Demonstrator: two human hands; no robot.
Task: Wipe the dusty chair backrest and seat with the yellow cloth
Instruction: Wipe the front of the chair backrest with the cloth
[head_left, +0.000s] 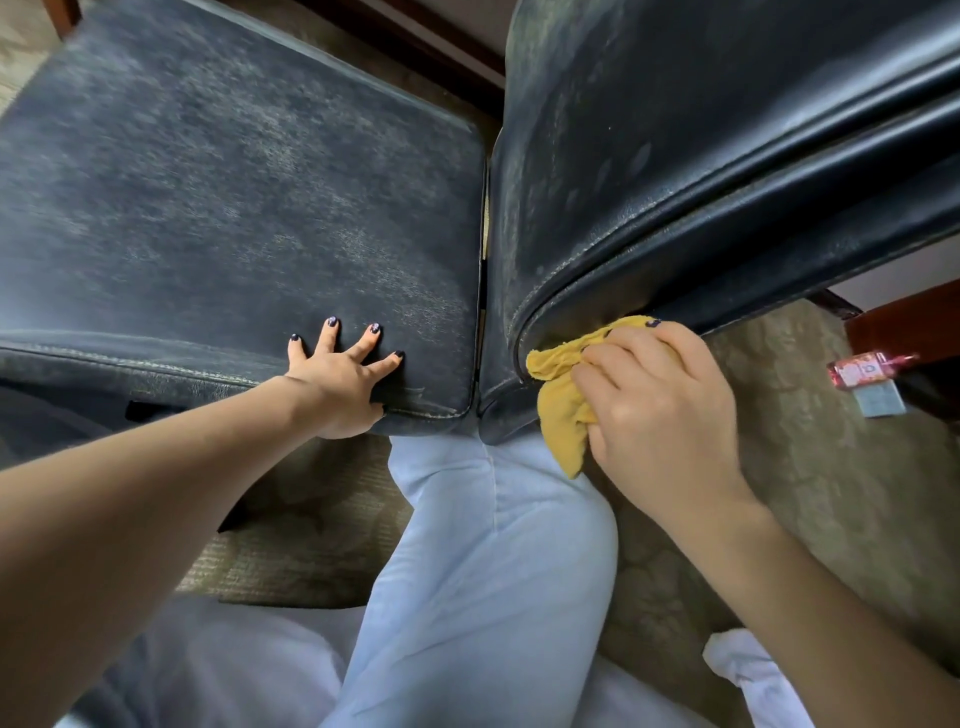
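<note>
- While the chair fills the upper view, its seat (218, 171) is the largest surface. It is dark, leather-like upholstery at left, with a grey dust film over nearly all of it. Judged not yet wiped.
- The backrest (597, 145) is at right, meeting the seat at a narrow gap. Its face is mottled with yellowish-grey dust, and its rolled edge looks glossier.
- Patterned carpet (810, 467) lies beneath, and a pale trouser leg (493, 571) rises between the two hands.
- The right hand (660, 410) has its fingers clenched round the bunched yellow cloth (563, 400), pressing it to the backrest's lower corner beside the stitched seam.
- The left hand (343, 384) lies flat on the seat's near corner, fingers released and spread, holding nothing. Judged to be bracing the chair.
- Cloth handling, judged: it is light, limp and soft, and will fold over itself. Best held as a palm-sized wad with one flat face outward. The padding should give under pressure, and the seams and the gap are likely to trap dust.
- A small red packet (865, 369) sits at far right, too small to identify.
</note>
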